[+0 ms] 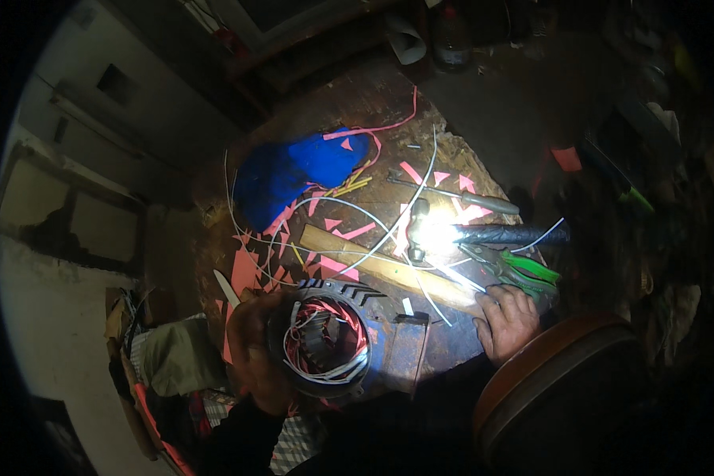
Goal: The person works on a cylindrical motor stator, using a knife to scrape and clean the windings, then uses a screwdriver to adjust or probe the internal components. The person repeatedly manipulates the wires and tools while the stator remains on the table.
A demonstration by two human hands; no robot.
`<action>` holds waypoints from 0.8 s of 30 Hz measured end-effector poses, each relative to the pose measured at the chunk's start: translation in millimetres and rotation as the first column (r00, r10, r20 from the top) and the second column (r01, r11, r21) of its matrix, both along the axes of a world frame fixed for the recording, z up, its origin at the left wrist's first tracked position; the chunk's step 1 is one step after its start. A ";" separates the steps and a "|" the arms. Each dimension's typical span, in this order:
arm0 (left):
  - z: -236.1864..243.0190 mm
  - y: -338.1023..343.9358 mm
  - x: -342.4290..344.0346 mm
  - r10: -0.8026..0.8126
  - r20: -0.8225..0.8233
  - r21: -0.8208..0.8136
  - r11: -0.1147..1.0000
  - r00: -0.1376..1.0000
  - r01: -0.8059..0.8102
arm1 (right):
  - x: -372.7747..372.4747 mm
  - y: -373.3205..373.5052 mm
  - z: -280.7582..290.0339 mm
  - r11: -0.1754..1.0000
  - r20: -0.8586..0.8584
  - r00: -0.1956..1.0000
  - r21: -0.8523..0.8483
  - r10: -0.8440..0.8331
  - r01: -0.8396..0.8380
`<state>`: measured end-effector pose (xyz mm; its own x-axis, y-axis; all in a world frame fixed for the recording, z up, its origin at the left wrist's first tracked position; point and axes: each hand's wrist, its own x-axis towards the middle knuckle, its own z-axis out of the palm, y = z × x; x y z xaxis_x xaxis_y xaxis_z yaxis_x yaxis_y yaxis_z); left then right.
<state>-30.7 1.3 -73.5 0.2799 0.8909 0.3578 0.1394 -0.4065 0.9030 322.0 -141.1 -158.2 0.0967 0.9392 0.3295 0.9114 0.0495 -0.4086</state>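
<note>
At the lower left of the frame, crumpled cloth (178, 357) lies in shadow beside the round, dark wooden worktable (357, 103). Just right of it, the left hand (250, 353) wraps the outer wall of a round blue-grey motor stator (325, 341) in the lower middle, fingers curled around its left side; the grip looks firm, though the shadow makes it hard to be sure. Inside the stator sit red copper windings with loose white wires looping over them. Above, in the upper middle, a bright blue cloth (293, 170) lies among scattered pink paper strips (250, 266) and long white wires (408, 206) that cross the table. A pale wooden stick (389, 274) runs diagonally from the middle toward the right. A hammer with a dark taped handle (500, 234) lies beyond it, its head lost in glare, and green-handled pliers (523, 270) rest just below it. The right hand (506, 321) rests at the lower right end of the stick, fingers bent down over it. A round brown rim (547, 381) blocks the lower right corner.
</note>
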 end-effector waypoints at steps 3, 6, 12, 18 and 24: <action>-6.9 0.3 -5.2 0.131 -0.117 0.070 0.990 0.984 -0.123 | -2.3 1.9 2.7 0.999 0.019 1.000 0.034 0.013 -0.014; -15.5 -4.7 -3.8 0.107 0.045 -0.036 0.994 0.993 -0.106 | -2.3 4.9 2.1 0.999 0.071 0.997 0.010 0.033 -0.034; -14.6 -5.5 -5.9 0.157 -0.068 0.065 0.986 0.985 -0.153 | 3.2 23.1 1.8 0.996 0.119 0.992 0.069 0.049 -0.057; -13.0 -4.0 -2.6 0.059 0.053 -0.004 0.998 0.997 -0.059 | 4.1 38.8 11.9 0.982 0.114 0.976 0.014 0.185 -0.188; -14.9 -7.4 -2.8 0.075 0.108 -0.078 0.995 0.991 -0.067 | 17.2 62.0 23.0 0.989 0.103 0.989 0.097 0.102 -0.112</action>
